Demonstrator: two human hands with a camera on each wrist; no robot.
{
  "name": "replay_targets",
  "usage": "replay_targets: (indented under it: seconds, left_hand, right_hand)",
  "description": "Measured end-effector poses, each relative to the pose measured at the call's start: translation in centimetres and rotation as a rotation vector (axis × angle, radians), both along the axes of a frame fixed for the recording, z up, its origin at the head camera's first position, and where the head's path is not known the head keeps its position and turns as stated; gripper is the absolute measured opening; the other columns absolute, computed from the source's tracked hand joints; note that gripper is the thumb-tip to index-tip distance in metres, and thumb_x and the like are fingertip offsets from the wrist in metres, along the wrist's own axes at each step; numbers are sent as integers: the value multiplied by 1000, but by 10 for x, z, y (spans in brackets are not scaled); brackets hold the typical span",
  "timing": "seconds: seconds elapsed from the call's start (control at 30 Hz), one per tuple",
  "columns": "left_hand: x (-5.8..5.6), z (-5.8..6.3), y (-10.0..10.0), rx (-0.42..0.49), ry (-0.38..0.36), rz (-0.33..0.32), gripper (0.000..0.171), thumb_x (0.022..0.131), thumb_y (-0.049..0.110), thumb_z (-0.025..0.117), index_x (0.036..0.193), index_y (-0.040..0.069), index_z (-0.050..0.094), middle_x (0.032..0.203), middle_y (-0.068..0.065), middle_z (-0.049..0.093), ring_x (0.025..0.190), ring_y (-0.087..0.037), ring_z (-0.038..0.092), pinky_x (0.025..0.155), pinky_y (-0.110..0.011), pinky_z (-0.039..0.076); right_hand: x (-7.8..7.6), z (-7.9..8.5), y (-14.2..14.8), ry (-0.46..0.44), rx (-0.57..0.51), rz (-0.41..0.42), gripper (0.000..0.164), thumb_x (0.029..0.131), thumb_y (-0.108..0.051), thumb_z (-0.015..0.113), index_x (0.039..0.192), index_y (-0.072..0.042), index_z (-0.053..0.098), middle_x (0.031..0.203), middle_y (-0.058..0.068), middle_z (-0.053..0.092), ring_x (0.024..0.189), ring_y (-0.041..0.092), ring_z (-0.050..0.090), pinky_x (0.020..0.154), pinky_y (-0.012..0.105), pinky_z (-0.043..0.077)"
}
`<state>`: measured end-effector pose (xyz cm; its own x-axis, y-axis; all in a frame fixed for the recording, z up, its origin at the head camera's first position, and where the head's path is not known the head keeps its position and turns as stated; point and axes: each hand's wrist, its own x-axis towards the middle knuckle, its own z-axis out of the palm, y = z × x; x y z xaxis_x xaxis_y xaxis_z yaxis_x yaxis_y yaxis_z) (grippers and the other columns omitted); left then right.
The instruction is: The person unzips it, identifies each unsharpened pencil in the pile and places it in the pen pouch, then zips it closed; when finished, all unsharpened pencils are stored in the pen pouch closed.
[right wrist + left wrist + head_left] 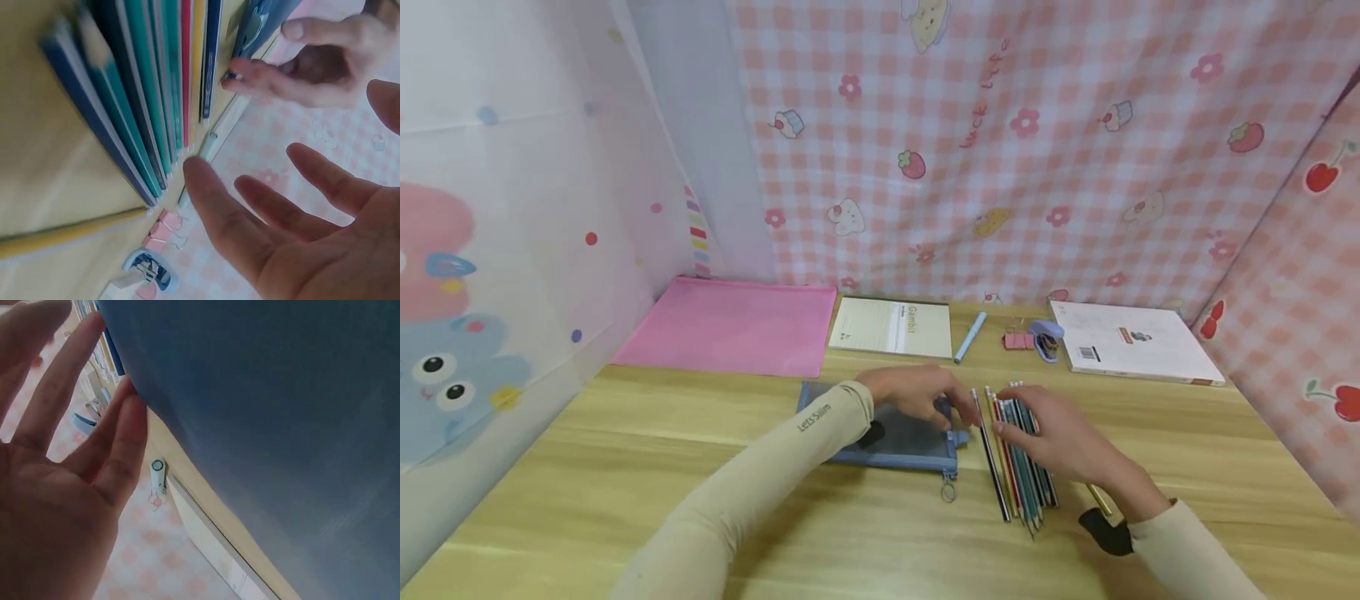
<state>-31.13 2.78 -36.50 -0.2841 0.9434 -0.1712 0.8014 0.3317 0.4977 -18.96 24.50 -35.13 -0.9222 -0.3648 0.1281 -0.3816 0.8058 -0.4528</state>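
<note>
A row of pencils (1028, 471), green, dark, red and yellow, lies side by side on the table. My right hand (1063, 437) reaches over its far end, fingers spread and holding nothing in the right wrist view. One dark blue pencil (991, 458) lies slightly apart on the row's left. My left hand (917, 392) is above a blue-edged zip pouch (895, 461), fingertips beside that pencil's far end. Loosely bent fingers (56, 394) overlap the pouch's edge in the left wrist view. A yellow pencil (75, 234) lies at an angle, partly hidden under my right wrist in the head view.
Along the back lie a pink folder (737, 325), a notepad (887, 325), a light blue pen (970, 337), a pink binder clip (1018, 342), a lavender stapler (1047, 337) and a white book (1127, 342). Patterned cloth (1037, 167) hangs behind the table.
</note>
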Motion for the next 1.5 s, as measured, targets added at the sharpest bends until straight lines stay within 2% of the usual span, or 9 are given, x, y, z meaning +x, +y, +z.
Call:
replay_targets:
  seconds: [0.2, 0.3, 0.47, 0.67, 0.87, 1.0, 1.1, 1.3, 1.5]
  left_hand:
    - [-3, -3, 0, -51, -75, -110, 44, 86, 0, 74, 127, 16, 70, 128, 1, 70, 119, -9, 62, 109, -25, 46]
    - [-2, 0, 3, -81, -64, -126, 47, 83, 2, 77, 126, 22, 71, 133, 5, 67, 125, -8, 57, 113, -26, 42]
    - [6, 3, 4, -162, 121, -78, 48, 80, 14, 84, 118, 40, 72, 130, 18, 64, 124, -3, 53, 106, -36, 37]
    - [15, -2, 1, -178, 245, -51, 33, 77, 21, 86, 101, 42, 77, 109, 17, 62, 107, -5, 50, 86, -33, 27]
    - [14, -5, -1, -132, 235, -40, 9, 81, 25, 82, 87, 29, 78, 89, 17, 65, 86, -1, 51, 81, -31, 26]
    - [9, -1, -3, -118, 205, -97, 3, 87, 18, 76, 86, 20, 75, 81, 12, 68, 78, -1, 55, 80, -21, 39]
    - [5, 5, -9, -109, 177, -97, 10, 87, 8, 75, 92, 16, 77, 89, 6, 74, 83, -2, 62, 78, -13, 47]
    - [-3, 7, -15, -67, 156, -70, 23, 87, -2, 70, 98, 17, 78, 92, 3, 76, 83, -4, 66, 75, -14, 51]
    - [-10, 18, -19, 58, 141, -17, 38, 94, -9, 51, 92, 17, 77, 97, 4, 75, 89, -8, 62, 83, -18, 49]
  right_hand:
    - [20, -6, -3, -132, -104, 53, 44, 100, -31, 62, 131, -1, 59, 133, 20, 63, 118, 40, 63, 96, 56, 54]
    - [25, -7, -4, -202, -128, 59, 44, 100, -34, 62, 131, -3, 60, 132, 17, 64, 116, 35, 66, 91, 48, 58]
    - [28, -10, -9, -236, -147, 119, 37, 99, -33, 62, 124, -5, 63, 120, 12, 69, 100, 17, 70, 78, 26, 57]
    - [27, -14, -17, -212, -136, 196, 27, 100, -29, 62, 113, -6, 68, 96, -2, 72, 82, 0, 64, 69, 21, 53]
    - [22, -15, -25, -194, -120, 200, 24, 98, -27, 64, 110, -7, 69, 89, -5, 73, 75, -1, 62, 64, 20, 50]
    - [20, -14, -29, -202, -122, 192, 24, 98, -28, 65, 110, -8, 68, 90, -5, 74, 76, 0, 63, 65, 20, 50]
    - [19, -13, -31, -229, -125, 188, 26, 98, -29, 65, 111, -7, 68, 91, -4, 74, 77, 0, 64, 66, 20, 51]
    - [17, -15, -33, -239, -138, 202, 26, 98, -28, 64, 112, -6, 68, 91, -3, 74, 78, 1, 65, 66, 21, 52]
    - [14, -16, -36, -130, -145, 150, 24, 96, -24, 67, 112, -6, 68, 103, 5, 73, 84, 7, 69, 69, 21, 53]
